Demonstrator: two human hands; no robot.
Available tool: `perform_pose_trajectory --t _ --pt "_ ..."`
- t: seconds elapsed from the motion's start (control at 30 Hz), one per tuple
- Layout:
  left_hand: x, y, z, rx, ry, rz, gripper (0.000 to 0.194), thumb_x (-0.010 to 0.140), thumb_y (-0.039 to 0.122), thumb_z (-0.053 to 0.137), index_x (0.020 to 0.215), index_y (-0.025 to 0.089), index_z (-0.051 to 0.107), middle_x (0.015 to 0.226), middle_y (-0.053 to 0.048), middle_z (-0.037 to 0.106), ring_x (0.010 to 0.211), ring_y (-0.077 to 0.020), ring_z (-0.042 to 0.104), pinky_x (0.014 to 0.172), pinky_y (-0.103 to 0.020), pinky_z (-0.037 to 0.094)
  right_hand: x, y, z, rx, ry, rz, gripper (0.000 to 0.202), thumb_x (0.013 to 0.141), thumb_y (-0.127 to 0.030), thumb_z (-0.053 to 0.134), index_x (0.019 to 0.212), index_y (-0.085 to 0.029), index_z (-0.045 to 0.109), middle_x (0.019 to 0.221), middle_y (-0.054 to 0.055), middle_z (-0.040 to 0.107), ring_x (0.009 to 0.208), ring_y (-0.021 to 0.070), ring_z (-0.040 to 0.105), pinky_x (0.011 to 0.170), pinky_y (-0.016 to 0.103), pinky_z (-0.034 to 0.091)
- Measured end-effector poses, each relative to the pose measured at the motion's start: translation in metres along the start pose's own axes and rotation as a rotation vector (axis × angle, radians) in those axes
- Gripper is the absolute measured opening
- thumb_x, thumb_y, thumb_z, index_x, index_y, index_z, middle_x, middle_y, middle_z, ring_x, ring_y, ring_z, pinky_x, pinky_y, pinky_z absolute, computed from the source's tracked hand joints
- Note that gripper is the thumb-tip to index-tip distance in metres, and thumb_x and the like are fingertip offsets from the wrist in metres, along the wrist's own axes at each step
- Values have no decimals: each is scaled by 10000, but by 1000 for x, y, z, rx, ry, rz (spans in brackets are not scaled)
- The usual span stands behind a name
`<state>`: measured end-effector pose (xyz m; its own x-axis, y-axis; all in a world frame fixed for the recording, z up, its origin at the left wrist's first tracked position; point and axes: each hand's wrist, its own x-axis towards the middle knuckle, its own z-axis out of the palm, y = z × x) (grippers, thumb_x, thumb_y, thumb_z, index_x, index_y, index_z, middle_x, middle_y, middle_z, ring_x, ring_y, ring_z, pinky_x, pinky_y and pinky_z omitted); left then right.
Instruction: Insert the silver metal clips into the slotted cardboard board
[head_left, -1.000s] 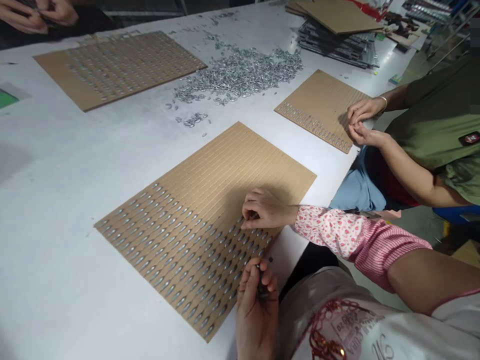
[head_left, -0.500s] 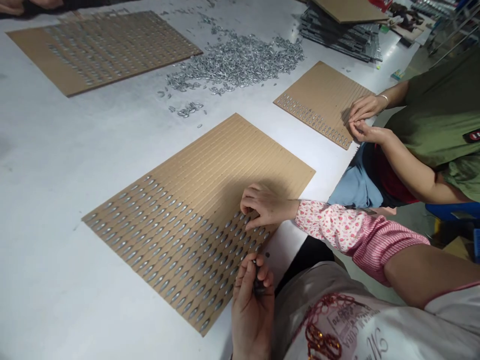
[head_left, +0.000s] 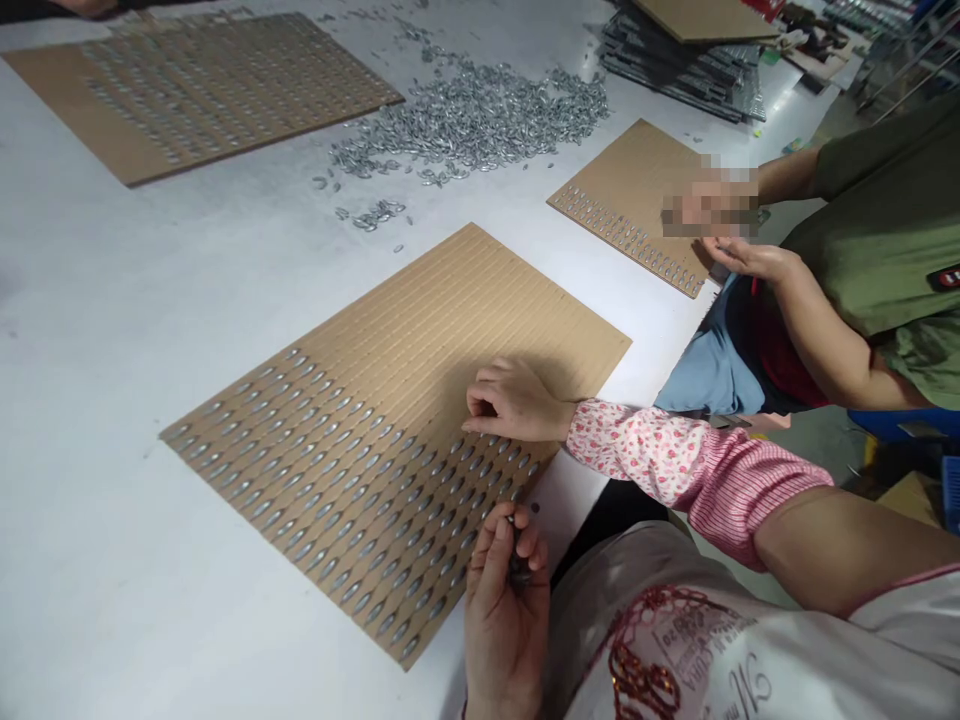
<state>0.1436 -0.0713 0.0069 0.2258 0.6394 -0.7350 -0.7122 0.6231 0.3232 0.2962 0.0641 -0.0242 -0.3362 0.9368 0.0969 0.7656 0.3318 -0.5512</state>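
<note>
A brown grooved board (head_left: 480, 290) lies in front of me. Slanting rows of small spindle-shaped metal pieces (head_left: 337, 470) are set along the grooves of its near-left part; the far part shows bare grooves. My right hand (head_left: 517, 400), palm down, rests over the board at the edge of the filled rows. Its fingers are curled in a pinch, and whatever is between the tips is hidden. Beside the board's lower right edge, my left hand (head_left: 506, 610) is turned palm up with bent fingers. Dark metal pieces (head_left: 517, 555) show inside it.
A loose pile of metal pieces (head_left: 487, 120) lies on the white table (head_left: 90, 560). Another filled board (head_left: 67, 90) is at upper left. To the right, a co-worker's hands (head_left: 750, 258) are over a partly filled board (head_left: 622, 170). Stacked boards (head_left: 675, 65) stand behind.
My right hand has shifted slightly left over the board, with its fingers still bent. My left hand stays almost in place. The co-worker's upper hand has lifted and moved apart from the other.
</note>
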Motion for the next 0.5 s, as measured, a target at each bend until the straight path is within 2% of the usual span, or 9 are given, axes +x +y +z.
perform_pose_trajectory --t 0.23,0.37,0.5 --pt "-1 0 0 -5 8 23 169 705 184 747 862 152 695 822 -23 577 602 -53 452 521 -141 435 -2 3 1 -14 15 -6 307 851 -447 583 737 -162 574 797 17 576 793 151 430 774 292 270" --pt "0 -1 0 -8 -8 23 165 713 177 740 868 144 695 826 -26 576 601 -50 452 523 -136 434 -1 12 3 66 -8 -74 325 856 -466 569 748 -159 570 775 8 575 764 133 461 815 297 296" --pt "1 0 -2 -6 -6 24 185 703 179 750 877 145 697 825 -25 574 597 -51 451 514 -139 430 -2 19 2 66 -43 -142 317 806 -465 635 750 -159 570 782 9 573 748 133 473 843 309 308"
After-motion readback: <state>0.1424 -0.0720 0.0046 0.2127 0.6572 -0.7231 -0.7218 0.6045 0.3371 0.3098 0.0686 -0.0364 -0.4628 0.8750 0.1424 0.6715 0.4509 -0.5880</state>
